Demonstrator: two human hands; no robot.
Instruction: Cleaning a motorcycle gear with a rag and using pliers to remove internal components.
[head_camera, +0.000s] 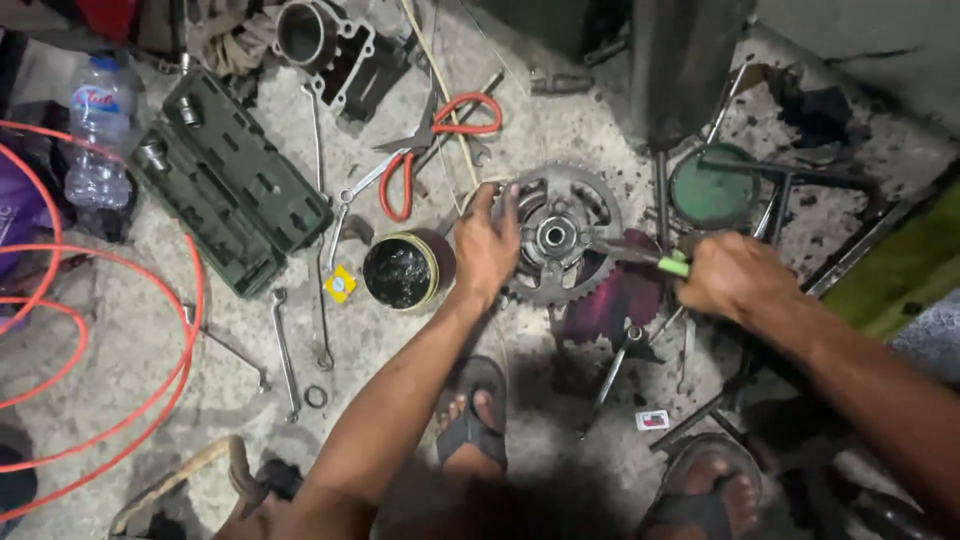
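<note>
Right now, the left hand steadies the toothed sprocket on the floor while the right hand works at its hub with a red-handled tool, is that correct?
Not quite: the tool's handle is green, not red. The head view shows the left hand resting on the rim of the sprocket, while the right hand holds the green-handled tool with its tip at the hub. The red handles belong to the shears lying farther off.

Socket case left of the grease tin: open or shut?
Open. The green case lies spread flat on the floor, both halves showing their moulded slots; a few sockets sit in the upper-left end, most slots look empty.
</note>
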